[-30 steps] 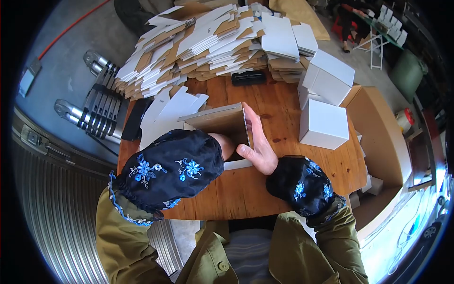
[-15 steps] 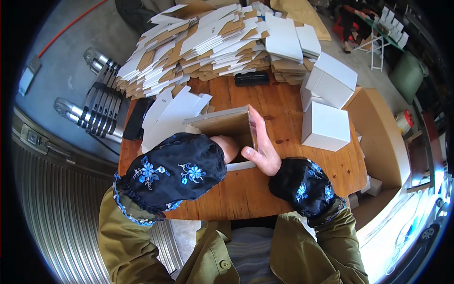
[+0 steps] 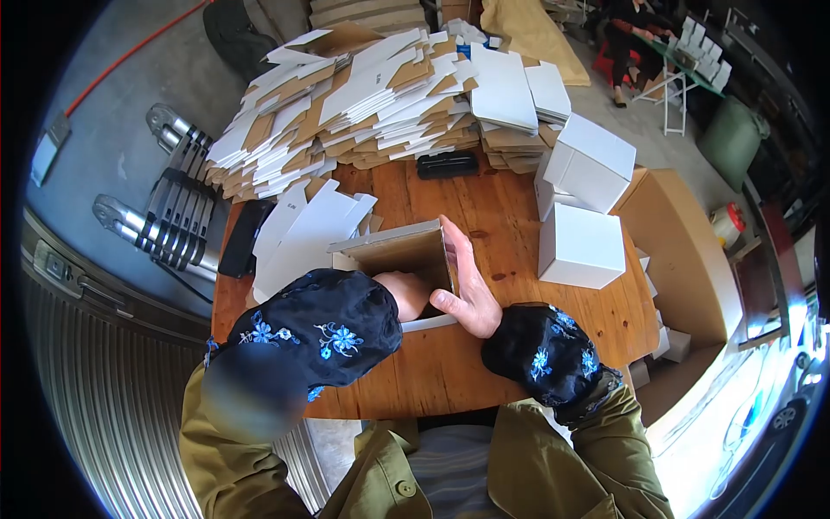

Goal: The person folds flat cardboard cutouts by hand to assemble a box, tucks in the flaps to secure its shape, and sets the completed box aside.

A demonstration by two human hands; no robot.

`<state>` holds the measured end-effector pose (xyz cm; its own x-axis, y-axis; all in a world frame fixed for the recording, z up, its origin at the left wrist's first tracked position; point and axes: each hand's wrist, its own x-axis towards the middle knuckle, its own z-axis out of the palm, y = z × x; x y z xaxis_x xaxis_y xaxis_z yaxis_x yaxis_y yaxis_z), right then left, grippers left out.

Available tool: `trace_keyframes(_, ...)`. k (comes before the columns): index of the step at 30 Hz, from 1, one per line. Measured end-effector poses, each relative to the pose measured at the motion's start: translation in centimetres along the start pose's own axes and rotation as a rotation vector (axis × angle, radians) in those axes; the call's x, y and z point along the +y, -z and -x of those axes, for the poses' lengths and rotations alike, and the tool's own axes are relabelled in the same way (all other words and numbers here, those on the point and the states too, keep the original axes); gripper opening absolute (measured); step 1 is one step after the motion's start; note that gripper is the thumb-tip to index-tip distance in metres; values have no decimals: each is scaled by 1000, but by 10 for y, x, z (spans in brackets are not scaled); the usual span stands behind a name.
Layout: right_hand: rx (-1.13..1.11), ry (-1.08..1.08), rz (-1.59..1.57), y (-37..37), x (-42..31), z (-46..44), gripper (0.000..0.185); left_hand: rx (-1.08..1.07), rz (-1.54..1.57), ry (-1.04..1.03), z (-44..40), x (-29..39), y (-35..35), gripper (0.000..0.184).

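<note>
An open cardboard box (image 3: 389, 234), white outside and brown inside, stands on the wooden table in front of me. My left hand (image 3: 405, 292) reaches down into it, and its fingers are hidden by the box and the black sleeve. Along the box's right wall lies my right hand (image 3: 472, 299), fingers on the outer side and thumb over the near edge, gripping the wall. Just left of the box, a flat white carton blank (image 3: 298, 227) rests on the table.
A tall stack of flat cartons (image 3: 372, 95) fills the table's far side, with a black case (image 3: 447, 164) before it. Closed white boxes (image 3: 581, 246) stand at right, beside a large brown carton (image 3: 683, 251). A telescopic ladder (image 3: 177, 199) is at left. Another person (image 3: 635, 43) sits far back right.
The view has tilted slightly, so the table and boxes appear lower. Both hands keep nearly the same places at the box.
</note>
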<state>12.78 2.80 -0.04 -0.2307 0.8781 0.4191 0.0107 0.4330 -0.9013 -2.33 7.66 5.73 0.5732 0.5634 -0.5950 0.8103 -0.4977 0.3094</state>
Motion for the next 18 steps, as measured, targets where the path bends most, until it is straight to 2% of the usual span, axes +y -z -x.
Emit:
trace_keyframes(4, 10, -3, -2, -1, 2, 0, 106, 33, 33, -41, -1, 0, -2, 52)
trace_keyframes(10, 9, -19, -6, -1, -1, 0, 106, 88, 122, -39, 11, 13, 7, 44)
trace_keyframes(16, 12, 10, -21, -2, 5, 0, 107, -51, 45, -10, 23, 19, 23, 43)
trace_keyframes(18, 3, 1, -3, -2, 1, 0, 106, 49, 86, -57, 24, 16, 16, 43)
